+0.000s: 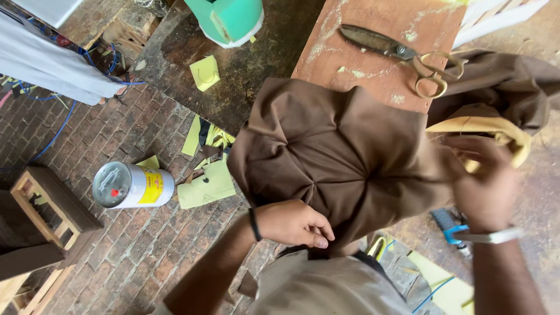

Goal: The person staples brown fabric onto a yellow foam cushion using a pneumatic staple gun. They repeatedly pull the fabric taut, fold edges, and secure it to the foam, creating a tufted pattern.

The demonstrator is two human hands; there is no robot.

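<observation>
Below the camera, close to the person's body, the left hand point(291, 223) presses on the lower edge of a brown fabric point(338, 151). Its fingers point(318, 233) are curled and narrow, pinching the cloth near the point where several folds meet, probably so that the pleats stay gathered in one centre. The fabric spreads out from there like a fan and lies partly over the reddish wooden tabletop point(379, 35), which carries its weight.

The right hand point(484, 186) is raised at the right side. It grips the fabric together with a piece of yellow foam point(496, 131), fingers closed around both; the cloth is pulled tight between the two hands, it seems, to keep the surface smooth.

On the tabletop, well apart from the hands, rest large metal scissors point(402, 52), among pale dust. On the brick floor point(116, 256) at the left stands a metal can with a yellow label point(133, 185), beside some yellow foam scraps point(207, 181). A green tub point(230, 20) stands farther away on a dark slab.
</observation>
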